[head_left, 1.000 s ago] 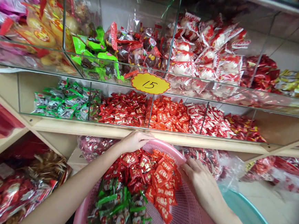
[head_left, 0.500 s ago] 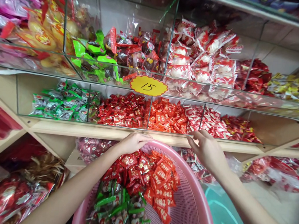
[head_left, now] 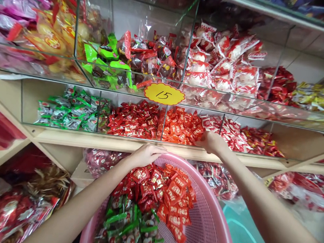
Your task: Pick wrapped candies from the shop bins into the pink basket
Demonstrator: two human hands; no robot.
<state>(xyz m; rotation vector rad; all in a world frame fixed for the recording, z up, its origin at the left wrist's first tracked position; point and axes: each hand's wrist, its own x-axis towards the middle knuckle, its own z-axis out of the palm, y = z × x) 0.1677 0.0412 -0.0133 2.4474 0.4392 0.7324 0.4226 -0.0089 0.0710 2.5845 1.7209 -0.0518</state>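
Observation:
My left hand (head_left: pixel 146 154) is closed over the far rim of a pink plastic basket (head_left: pixel 214 200). Inside the basket lie green-and-clear wrapped sweets (head_left: pixel 128 223), dark red wrapped sweets (head_left: pixel 148 180) and orange-red wrapped sweets (head_left: pixel 177 197), each kind in its own heap. Bent inward, my right hand (head_left: pixel 213 142) is at the lower shelf's glass front, by the right end of the orange-red sweets in the shelf (head_left: pixel 180 124). Its fingers look closed together; their tips are partly hidden, and I cannot make out what they hold, if anything.
Glass dividers split the lower shelf into bins, with green-silver sweets (head_left: pixel 67 110) and red-white sweets (head_left: pixel 231 130) among them. A yellow price tag (head_left: pixel 164 94) marked 15 hangs above. Below, a wooden ledge (head_left: pixel 79 139) runs across. A turquoise tub (head_left: pixel 242 236) stands at the lower right.
My right hand has moved slightly left and up to the glass front, and its fingers, apart before, have drawn together. My left hand stays on the basket rim.

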